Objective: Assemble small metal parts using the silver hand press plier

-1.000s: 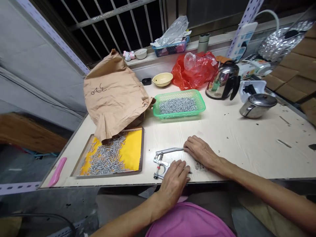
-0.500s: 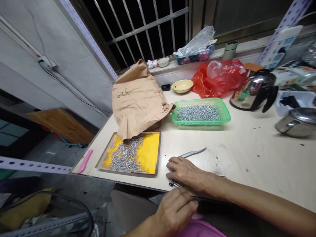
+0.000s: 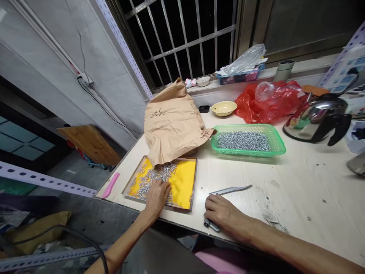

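My left hand (image 3: 156,198) reaches into a shallow tray (image 3: 194,179) lined in yellow. Its fingers are bent together over a heap of small silver metal pins or screws (image 3: 144,187), and its fingertips are hidden. On the table near its front edge, my right hand (image 3: 224,211) is curled over a grey metal hand tool (image 3: 235,188). A long curved arm of that tool sticks out beyond the fingers, and a short end with a dark tip shows below them. The tool's middle is covered by the hand.
A brown paper bag (image 3: 173,121) leans over the tray's back edge. Behind the right hand stands a green basket (image 3: 248,153) of similar metal pieces. A pink-handled object (image 3: 111,185) lies left. Further back are a cream bowl (image 3: 224,108), red plastic bag (image 3: 269,104) and kettle (image 3: 310,121).
My left hand has moved from the table's front edge, beside the right hand, up and left into the tray. My right hand stays on the tool. The view has shifted.
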Tool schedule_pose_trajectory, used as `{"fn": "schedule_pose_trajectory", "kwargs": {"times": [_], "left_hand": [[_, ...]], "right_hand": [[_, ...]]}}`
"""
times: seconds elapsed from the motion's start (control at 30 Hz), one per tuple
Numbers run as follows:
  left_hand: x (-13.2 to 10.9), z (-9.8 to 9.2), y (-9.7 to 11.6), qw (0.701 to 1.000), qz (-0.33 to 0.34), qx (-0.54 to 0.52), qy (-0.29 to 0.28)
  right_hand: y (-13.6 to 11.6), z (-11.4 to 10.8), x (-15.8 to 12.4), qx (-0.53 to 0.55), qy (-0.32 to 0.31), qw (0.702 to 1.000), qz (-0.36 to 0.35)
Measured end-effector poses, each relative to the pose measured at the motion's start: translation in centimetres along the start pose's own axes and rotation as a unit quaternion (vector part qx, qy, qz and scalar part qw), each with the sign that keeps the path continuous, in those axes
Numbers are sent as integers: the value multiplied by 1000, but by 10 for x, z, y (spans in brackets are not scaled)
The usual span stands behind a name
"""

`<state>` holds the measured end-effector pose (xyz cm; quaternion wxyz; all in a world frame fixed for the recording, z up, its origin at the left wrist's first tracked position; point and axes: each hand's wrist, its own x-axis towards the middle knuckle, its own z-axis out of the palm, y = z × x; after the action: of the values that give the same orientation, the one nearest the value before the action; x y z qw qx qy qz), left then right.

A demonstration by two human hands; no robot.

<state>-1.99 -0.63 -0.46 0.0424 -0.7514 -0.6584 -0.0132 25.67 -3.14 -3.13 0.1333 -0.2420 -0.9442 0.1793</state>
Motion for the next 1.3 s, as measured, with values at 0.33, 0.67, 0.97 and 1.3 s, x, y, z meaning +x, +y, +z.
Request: {"fn": "schedule_pose_trajectory", "kwargs": {"times": [0.33, 0.67, 0.97, 1.3], "left_hand": [[9, 0, 0, 1000, 22, -1, -12], [4, -20, 42, 967, 49, -233, 97], [-20, -30, 112, 883, -15, -465, -66], [-17, -23, 119, 877, -19, -472, -92]], "right_hand": [[-6, -7, 2, -26, -3, 999, 37], [23, -12, -26, -13, 39, 999, -28], [42, -35, -41, 167, 141, 967, 129], [12, -20, -62, 2, 128, 978, 166]]}}
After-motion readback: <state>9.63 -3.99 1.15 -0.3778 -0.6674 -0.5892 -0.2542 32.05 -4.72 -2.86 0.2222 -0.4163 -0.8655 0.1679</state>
